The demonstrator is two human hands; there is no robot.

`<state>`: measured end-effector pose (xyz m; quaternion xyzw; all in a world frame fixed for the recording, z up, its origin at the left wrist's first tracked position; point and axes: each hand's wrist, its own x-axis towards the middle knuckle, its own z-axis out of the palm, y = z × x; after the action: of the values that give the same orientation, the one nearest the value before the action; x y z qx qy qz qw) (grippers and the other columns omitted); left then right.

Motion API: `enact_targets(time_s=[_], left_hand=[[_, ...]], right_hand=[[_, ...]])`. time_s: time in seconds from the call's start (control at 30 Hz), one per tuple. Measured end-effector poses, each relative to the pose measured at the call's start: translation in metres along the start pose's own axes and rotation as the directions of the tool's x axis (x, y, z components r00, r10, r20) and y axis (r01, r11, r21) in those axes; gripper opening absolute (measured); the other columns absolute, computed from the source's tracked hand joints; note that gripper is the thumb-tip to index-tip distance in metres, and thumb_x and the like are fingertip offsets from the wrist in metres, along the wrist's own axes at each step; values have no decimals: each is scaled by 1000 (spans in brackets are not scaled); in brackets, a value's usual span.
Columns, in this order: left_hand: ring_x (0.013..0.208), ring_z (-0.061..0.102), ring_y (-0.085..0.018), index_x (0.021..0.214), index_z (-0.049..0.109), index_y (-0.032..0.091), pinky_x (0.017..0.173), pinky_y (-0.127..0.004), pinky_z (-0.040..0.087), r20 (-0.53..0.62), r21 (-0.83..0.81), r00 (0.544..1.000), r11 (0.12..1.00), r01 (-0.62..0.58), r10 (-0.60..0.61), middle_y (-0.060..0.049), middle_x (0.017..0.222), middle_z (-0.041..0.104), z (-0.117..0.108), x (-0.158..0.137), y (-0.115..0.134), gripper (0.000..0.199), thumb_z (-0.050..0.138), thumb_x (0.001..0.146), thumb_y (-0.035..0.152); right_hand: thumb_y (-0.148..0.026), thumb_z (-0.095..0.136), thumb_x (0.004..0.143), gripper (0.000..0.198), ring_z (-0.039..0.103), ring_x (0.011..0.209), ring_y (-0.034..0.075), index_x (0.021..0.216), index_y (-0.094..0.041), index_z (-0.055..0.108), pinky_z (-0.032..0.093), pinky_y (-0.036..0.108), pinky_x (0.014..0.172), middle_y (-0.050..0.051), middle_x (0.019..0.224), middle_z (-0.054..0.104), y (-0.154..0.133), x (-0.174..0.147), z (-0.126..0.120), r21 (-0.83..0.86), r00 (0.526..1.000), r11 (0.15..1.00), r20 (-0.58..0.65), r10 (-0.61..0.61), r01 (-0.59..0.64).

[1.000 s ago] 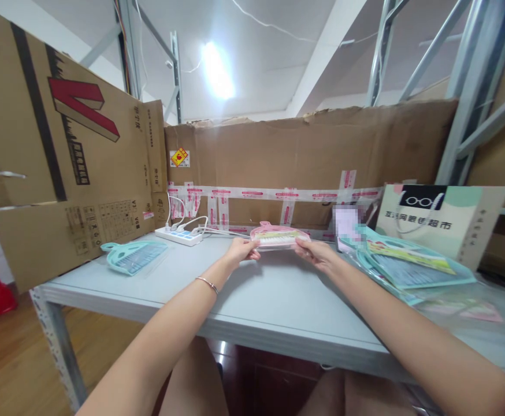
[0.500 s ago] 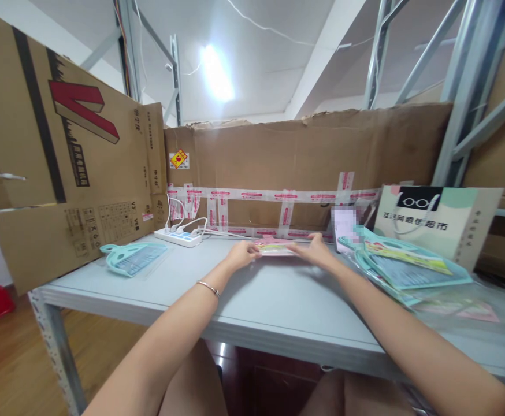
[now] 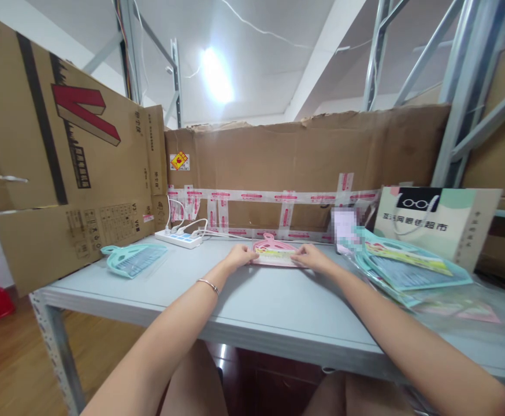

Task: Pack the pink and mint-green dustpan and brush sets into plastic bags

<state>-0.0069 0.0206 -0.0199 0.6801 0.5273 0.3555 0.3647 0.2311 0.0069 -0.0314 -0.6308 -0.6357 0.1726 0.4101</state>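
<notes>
1 pink dustpan (image 3: 273,254) lay betw. L hand (image 3: 238,257) & R hand (image 3: 314,260)

L hand gripped its left edge; R hand's fingers bent onto its right part, couldn't tell if gripping. Dustpan was on or just above table (image 3: 252,309). Teal dustpan (image 3: 134,260) lay left of L hand, power strip (image 3: 178,238) beyond it. Teal pile (image 3: 421,276) sat right of R hand, w/ bag (image 3: 430,225) behind.

Grey table (image 3: 256,306) — white power strip (image 3: 178,238), teal dustpans (image 3: 132,261).

bright room | ceiling light (image 3: 218,75) blown out, hazy glare | edges stretched | right margin soft | pixelated patch (image 3: 353,228)
</notes>
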Motion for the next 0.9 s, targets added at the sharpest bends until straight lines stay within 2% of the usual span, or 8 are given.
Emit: enact_targets(time_s=[0.07,0.1,0.2,0.3,0.43,0.53,0.63,0.9], left_hand=[[46,42,-7,58,44,17,49,-20,31,11,-51,999,998,40,-39,5,46,50,0,0,-1,22,66,61,15],[46,42,-7,62,46,17,49,-20,31,30,-80,998,995,59,-57,5,48,51,-2,1,-1,21,66,59,13],[47,44,-7,71,50,15,49,-20,34,135,-164,987,981,104,-83,4,53,54,-9,1,-1,22,67,57,10],[52,50,-7,72,55,12,53,-19,38,263,-229,964,967,111,-48,1,62,59,-15,-1,2,24,63,52,2],[63,57,-9,73,59,13,59,-18,43,350,-322,936,944,72,48,-1,72,65,-14,-2,3,33,54,46,-4],[61,57,-9,71,60,13,55,-18,40,350,-318,933,947,40,78,-1,69,64,-12,1,-1,31,53,46,-2],[62,56,-10,73,61,13,53,-17,39,359,-295,926,955,-4,115,0,68,63,-13,3,-4,30,55,46,1],[54,49,-7,74,60,13,45,-15,30,359,-249,924,968,-38,129,1,64,60,-14,3,-4,29,55,46,5]], right_hand=[[-27,76,53,35,56,95,24,78,-18,53,44,35,85,11,100,57,0,-4,-1,-3,981,988,-122,153,-155],[-26,78,52,42,57,95,23,84,-18,52,44,34,85,12,103,56,0,-7,-3,33,969,976,-121,217,-215],[-20,78,51,46,60,84,20,89,-17,51,48,31,75,10,90,61,-4,-13,-9,272,953,914,103,284,-302],[-12,75,50,38,62,72,16,83,-16,55,50,26,67,6,78,64,-11,-14,-13,516,946,803,272,176,-297],[-3,69,45,45,62,67,13,86,-17,59,50,23,63,3,81,68,-16,-12,-11,689,967,705,253,-17,-168],[-3,68,44,47,56,55,9,89,-16,61,41,17,45,2,84,70,-13,-11,-8,649,955,752,280,-100,-112],[-6,66,44,46,51,50,7,90,-15,63,28,16,36,3,85,70,-9,-10,-5,612,957,786,268,-110,-81],[-3,65,45,47,58,61,12,90,-15,64,36,17,43,4,83,71,-5,-7,-3,633,955,772,260,-144,-56]])
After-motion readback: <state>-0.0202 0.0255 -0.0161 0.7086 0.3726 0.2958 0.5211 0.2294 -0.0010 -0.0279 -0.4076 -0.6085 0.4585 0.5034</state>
